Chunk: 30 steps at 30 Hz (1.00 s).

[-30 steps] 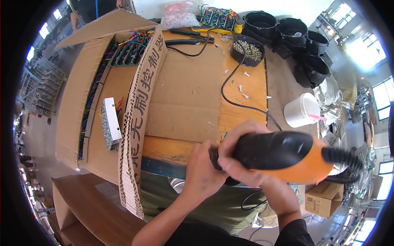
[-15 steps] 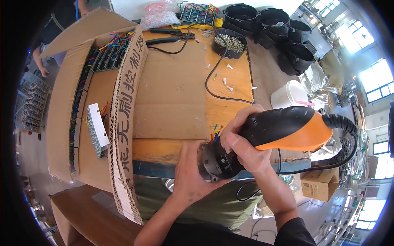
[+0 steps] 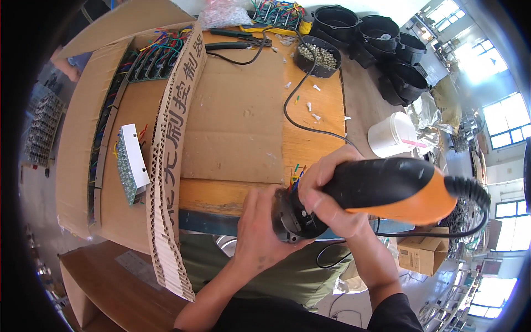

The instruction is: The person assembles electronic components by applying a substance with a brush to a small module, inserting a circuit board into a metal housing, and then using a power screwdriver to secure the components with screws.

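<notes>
My right hand [image 3: 333, 196] is wrapped round the neck of a corded orange-and-black power tool [image 3: 387, 185], whose handle points right. My left hand [image 3: 259, 227] grips a round black housing [image 3: 292, 218] from its left side, just above the table's front edge. The tool's front end meets this housing; whether the two are joined is hidden by my fingers. Several thin coloured wires [image 3: 296, 174] stick up behind the housing. A ribbed cable sleeve leads from the back of the handle into a black cord [image 3: 426, 234].
An open carton [image 3: 191, 105] at left holds several wired circuit boards [image 3: 160, 63] and one white-plated board [image 3: 134, 160]. Cardboard [image 3: 235, 119] covers part of the table. Pliers [image 3: 238, 43], a tray of small metal parts [image 3: 321, 60], black housings [image 3: 381, 30] and a white bucket [image 3: 391, 134] lie beyond.
The tool's handle has dipped slightly lower and to the right, with both hands keeping their grip. The whole view has shifted a little.
</notes>
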Tool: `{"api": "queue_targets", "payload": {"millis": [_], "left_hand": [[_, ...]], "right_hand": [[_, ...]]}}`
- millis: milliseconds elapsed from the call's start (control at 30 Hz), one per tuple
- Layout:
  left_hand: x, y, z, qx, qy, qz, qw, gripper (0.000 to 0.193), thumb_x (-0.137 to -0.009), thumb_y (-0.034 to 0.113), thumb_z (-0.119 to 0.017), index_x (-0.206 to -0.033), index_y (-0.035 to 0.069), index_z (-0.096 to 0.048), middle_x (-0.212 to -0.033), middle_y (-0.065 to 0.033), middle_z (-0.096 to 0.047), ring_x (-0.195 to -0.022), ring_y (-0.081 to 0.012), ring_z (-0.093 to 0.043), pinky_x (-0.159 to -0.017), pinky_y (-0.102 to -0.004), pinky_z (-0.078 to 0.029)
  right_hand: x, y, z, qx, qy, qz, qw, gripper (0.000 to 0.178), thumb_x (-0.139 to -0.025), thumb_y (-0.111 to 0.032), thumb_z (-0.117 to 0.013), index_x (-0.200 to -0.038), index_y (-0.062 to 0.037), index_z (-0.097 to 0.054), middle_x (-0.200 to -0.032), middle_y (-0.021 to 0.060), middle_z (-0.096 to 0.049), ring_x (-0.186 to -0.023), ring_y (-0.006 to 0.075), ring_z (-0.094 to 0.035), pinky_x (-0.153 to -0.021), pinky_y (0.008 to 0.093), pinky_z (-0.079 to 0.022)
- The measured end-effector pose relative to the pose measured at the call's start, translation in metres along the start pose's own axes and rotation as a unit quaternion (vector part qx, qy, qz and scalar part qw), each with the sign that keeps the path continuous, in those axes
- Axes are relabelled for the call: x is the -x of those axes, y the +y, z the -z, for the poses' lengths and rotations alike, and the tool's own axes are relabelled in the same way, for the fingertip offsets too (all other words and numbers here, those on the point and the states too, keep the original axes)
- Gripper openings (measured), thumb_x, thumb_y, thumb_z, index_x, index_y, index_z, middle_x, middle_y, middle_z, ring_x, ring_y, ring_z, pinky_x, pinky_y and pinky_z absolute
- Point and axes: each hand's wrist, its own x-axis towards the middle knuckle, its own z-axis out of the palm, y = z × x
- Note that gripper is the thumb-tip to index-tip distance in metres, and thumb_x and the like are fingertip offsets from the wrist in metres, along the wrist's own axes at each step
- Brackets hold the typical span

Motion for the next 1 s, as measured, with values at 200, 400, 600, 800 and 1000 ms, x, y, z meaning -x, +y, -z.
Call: {"api": "queue_targets", "payload": {"millis": [200,400,600,800,1000], "left_hand": [[-0.002,-0.002,-0.003,0.004,0.003,-0.025,1.0,0.091,-0.054,0.022,-0.095,-0.129,0.004,-0.047,-0.109,-0.0172,-0.052,-0.1,-0.0405,-0.056,-0.079,-0.0468,-0.05],[0.001,-0.004,-0.004,0.003,0.012,-0.036,0.999,0.092,-0.054,0.022,-0.095,-0.13,0.004,-0.047,-0.11,-0.017,-0.053,-0.1,-0.0406,-0.056,-0.08,-0.0466,-0.05],[0.001,-0.002,-0.004,0.001,0.01,-0.03,1.0,0.092,-0.054,0.022,-0.095,-0.13,0.003,-0.046,-0.109,-0.0164,-0.053,-0.102,-0.04,-0.056,-0.081,-0.0466,-0.05],[0.001,-0.002,-0.004,0.009,0.008,-0.022,1.0,0.093,-0.055,0.021,-0.095,-0.132,0.004,-0.046,-0.11,-0.0166,-0.053,-0.104,-0.0399,-0.055,-0.083,-0.0469,-0.049],[0.001,-0.004,-0.004,-0.007,0.002,-0.022,1.0,0.101,-0.051,0.024,-0.096,-0.134,0.0,-0.045,-0.113,-0.017,-0.056,-0.105,-0.0374,-0.056,-0.086,-0.045,-0.048]], "right_hand": [[0.002,-0.001,-0.007,-0.024,0.027,-0.013,0.999,0.031,-0.08,0.004,-0.067,-0.097,-0.0038,-0.043,-0.073,0.0101,-0.059,-0.061,0.0163,-0.059,-0.062,0.0293,-0.05],[0.002,-0.008,-0.014,0.004,0.037,-0.044,0.998,0.03,-0.079,0.006,-0.064,-0.098,-0.0035,-0.042,-0.075,0.0101,-0.057,-0.064,0.0162,-0.059,-0.062,0.0294,-0.05],[0.003,-0.001,-0.015,0.001,0.052,-0.01,0.999,0.029,-0.078,0.008,-0.062,-0.098,-0.0025,-0.043,-0.074,0.0099,-0.056,-0.062,0.0165,-0.058,-0.061,0.0298,-0.05],[0.002,-0.002,-0.019,-0.026,0.077,-0.012,0.997,0.029,-0.077,0.01,-0.06,-0.097,-0.0018,-0.044,-0.074,0.0094,-0.055,-0.061,0.0158,-0.057,-0.058,0.0286,-0.049],[0.001,-0.003,-0.022,-0.026,0.104,0.006,0.994,0.029,-0.076,0.009,-0.06,-0.1,0.0003,-0.046,-0.074,0.0102,-0.056,-0.061,0.0161,-0.057,-0.058,0.0287,-0.048]]}}
